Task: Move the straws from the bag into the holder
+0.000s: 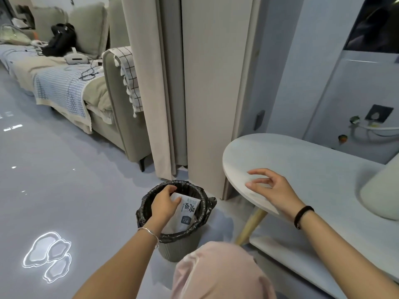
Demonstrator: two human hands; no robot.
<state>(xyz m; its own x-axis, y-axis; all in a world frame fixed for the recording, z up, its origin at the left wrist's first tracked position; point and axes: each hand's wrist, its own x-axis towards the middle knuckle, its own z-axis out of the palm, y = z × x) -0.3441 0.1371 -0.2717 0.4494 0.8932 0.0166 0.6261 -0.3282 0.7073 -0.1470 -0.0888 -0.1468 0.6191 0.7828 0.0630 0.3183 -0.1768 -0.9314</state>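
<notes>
Left hand (163,205) pinches bag (187,211) inside bin (172,249); bag body lies at 4 o'clock from the grip. Right hand (274,188) above table (313,165), fingers spread, holding nothing.

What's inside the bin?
A black liner lines the bin, and a white printed bag stands in it, gripped at the top by the left hand. The bag and hand cover the bottom, so anything underneath can't be seen.

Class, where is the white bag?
Lower centre of the head view, the left hand grips the white bag inside the black-lined bin, beside the table.
</notes>
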